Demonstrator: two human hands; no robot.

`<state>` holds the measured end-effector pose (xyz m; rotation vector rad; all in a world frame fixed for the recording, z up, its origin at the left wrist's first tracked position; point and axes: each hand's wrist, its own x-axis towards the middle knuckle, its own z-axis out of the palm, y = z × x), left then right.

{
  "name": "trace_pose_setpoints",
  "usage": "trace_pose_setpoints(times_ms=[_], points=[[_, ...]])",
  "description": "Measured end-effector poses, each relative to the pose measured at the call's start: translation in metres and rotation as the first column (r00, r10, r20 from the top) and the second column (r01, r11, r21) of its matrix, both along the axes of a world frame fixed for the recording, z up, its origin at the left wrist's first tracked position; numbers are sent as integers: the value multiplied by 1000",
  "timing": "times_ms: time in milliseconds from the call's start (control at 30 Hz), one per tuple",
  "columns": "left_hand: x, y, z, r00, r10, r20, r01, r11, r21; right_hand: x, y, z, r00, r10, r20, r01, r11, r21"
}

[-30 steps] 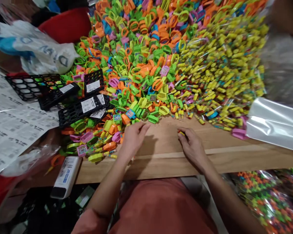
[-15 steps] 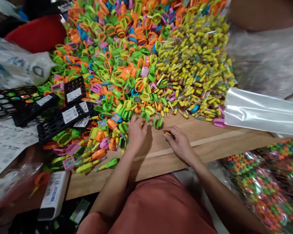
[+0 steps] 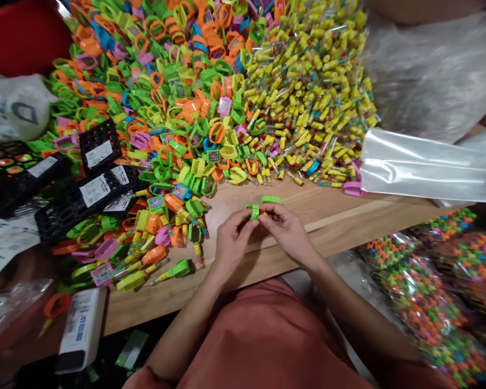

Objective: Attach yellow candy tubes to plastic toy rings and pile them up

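Note:
Over the bare front of the wooden table [image 3: 328, 227], both of my hands meet. Pinched in my left hand [image 3: 233, 240] is a green toy watch [image 3: 252, 210], a small plastic band. My right hand [image 3: 287, 232] has its fingertips closed against the watch. A speck of yellow and red shows there, part of a small yellow-ended tube mostly hidden by the fingers. Just beyond my right fingers lies a second green toy watch [image 3: 271, 199]. To the left, several watches with tubes pushed through them lie in a cluster, one of them a green watch [image 3: 181, 268].
Behind my hands spreads a heap of coloured toy watches [image 3: 178, 119], beside a pile of yellow-ended tubes [image 3: 311, 92]. Black plastic trays [image 3: 85, 197] stand at left, near a white box [image 3: 81, 329]. A clear plastic bag [image 3: 421, 167] lies right; filled bags [image 3: 413, 292] sit below.
My left hand has drawn back from the edge of the heap with a green toy watch. It has come together with my right hand, which carried the small tube. The view has shifted slightly.

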<state>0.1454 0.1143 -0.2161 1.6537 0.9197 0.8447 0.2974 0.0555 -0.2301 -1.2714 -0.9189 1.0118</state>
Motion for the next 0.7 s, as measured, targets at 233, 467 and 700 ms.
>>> trace_pose_setpoints(times_ms=[233, 467, 700], points=[[-8, -1, 5, 994, 5, -107, 32, 938, 344, -2, -3, 13, 990, 86, -116, -87, 996, -6], [-16, 2, -1, 964, 39, -262, 125, 804, 581, -5, -5, 11, 973, 106, -206, -115, 993, -33], [-19, 9, 4, 935, 12, -355, 233, 732, 640, 1, -5, 9, 980, 123, -155, -133, 989, -57]])
